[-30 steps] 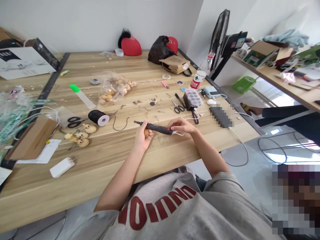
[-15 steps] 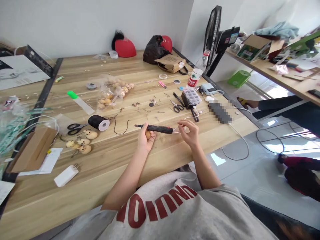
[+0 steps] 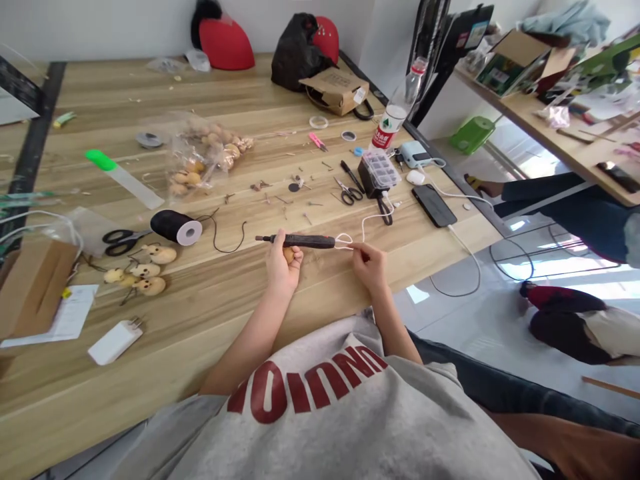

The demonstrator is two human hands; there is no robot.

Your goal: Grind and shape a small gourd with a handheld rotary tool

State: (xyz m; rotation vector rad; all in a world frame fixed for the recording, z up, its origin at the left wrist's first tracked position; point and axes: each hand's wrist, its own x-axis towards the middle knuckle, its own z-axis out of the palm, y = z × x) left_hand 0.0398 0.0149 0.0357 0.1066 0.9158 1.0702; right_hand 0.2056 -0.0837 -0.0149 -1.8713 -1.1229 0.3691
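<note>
My left hand (image 3: 281,273) is closed around a black pen-shaped rotary tool (image 3: 311,241), its thin tip pointing left. A small tan gourd (image 3: 289,255) is held in the same hand, under the tool. From the tool's right end comes a looped white cable (image 3: 344,239). My right hand (image 3: 371,265) pinches this cable just right of the loop. Left of my hands lie a black thread spool (image 3: 176,228), black-handled scissors (image 3: 123,241) and several small gourds with dark cords (image 3: 150,285).
Beyond my hands lie small bits (image 3: 295,197), small scissors (image 3: 349,192), a compartment box (image 3: 379,173) and a phone (image 3: 434,205). A plastic bottle (image 3: 395,117) stands behind them. A bag of gourds (image 3: 210,153) and a white charger (image 3: 116,342) lie to the left.
My right hand has turned over and lowered, its fingers now closed on the cable. My left hand keeps hold of the tool and gourd. The camera view has shifted downward.
</note>
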